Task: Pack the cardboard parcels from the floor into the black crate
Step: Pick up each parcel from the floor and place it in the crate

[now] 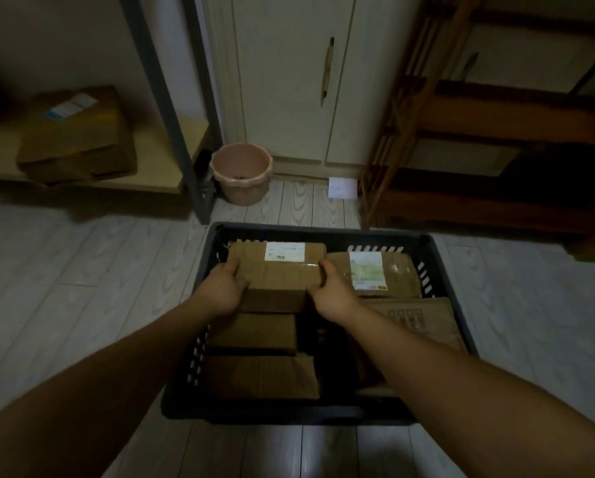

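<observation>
Crate (323, 232) on pale plank floor (82, 270), pink bucket (241, 174) beyond; left hand (223, 288), right hand (334, 291) grip labelled parcel (278, 270).

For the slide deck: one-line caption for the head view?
Left hand and right hand grip a labelled cardboard parcel in the black crate beside other parcels.

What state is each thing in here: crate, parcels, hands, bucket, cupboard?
black crate: on the floor, partly filled with parcels.
held parcel: label up, gripped at both ends over the crate's back left.
left hand: grips the parcel's left end.
right hand: grips its right end.
labelled parcel: lying in the crate's back right.
pink bucket: upright, open-topped.
cupboard doors: closed.
shelf box: lying on the shelf.
</observation>
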A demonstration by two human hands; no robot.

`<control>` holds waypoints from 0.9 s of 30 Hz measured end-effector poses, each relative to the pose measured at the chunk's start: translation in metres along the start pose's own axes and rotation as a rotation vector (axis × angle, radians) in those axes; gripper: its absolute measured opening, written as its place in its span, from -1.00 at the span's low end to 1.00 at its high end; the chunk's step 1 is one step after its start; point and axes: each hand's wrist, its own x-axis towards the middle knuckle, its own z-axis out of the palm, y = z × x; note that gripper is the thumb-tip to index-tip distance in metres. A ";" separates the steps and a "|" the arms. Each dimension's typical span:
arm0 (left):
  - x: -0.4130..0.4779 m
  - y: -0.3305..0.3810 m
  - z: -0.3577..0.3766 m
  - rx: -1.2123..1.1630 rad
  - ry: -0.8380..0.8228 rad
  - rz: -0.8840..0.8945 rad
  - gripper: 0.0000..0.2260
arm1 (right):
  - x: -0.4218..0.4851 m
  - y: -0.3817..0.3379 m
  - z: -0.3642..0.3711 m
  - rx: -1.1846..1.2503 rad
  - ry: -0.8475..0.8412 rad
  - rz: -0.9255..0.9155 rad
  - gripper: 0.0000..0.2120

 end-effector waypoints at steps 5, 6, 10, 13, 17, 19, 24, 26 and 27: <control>0.034 -0.015 0.023 0.039 0.125 0.058 -0.51 | 0.032 0.019 0.019 0.019 0.047 -0.050 -0.53; 0.038 -0.018 0.024 0.072 0.149 0.061 -0.51 | 0.036 0.019 0.021 0.011 0.051 -0.057 -0.54; 0.046 -0.023 0.017 0.169 0.214 0.056 -0.53 | 0.052 0.017 0.028 -0.012 0.092 -0.092 -0.50; 0.053 -0.020 0.017 0.462 0.264 0.168 -0.61 | 0.061 0.017 0.038 -0.055 0.068 -0.088 -0.49; 0.063 -0.013 0.021 0.639 0.188 0.203 -0.47 | 0.073 0.018 0.037 -0.281 0.070 -0.107 -0.47; 0.066 -0.018 0.026 0.650 0.106 0.161 -0.44 | 0.074 0.019 0.033 -0.429 0.018 -0.147 -0.45; 0.059 -0.013 0.028 0.633 0.081 0.152 -0.41 | 0.057 0.029 0.014 -0.687 -0.045 -0.136 -0.34; 0.051 -0.001 0.031 0.639 0.105 0.228 -0.39 | 0.051 0.036 -0.006 -0.815 0.080 -0.168 -0.34; 0.048 0.004 0.035 0.643 0.109 0.266 -0.38 | 0.049 0.042 -0.017 -0.861 0.139 -0.156 -0.34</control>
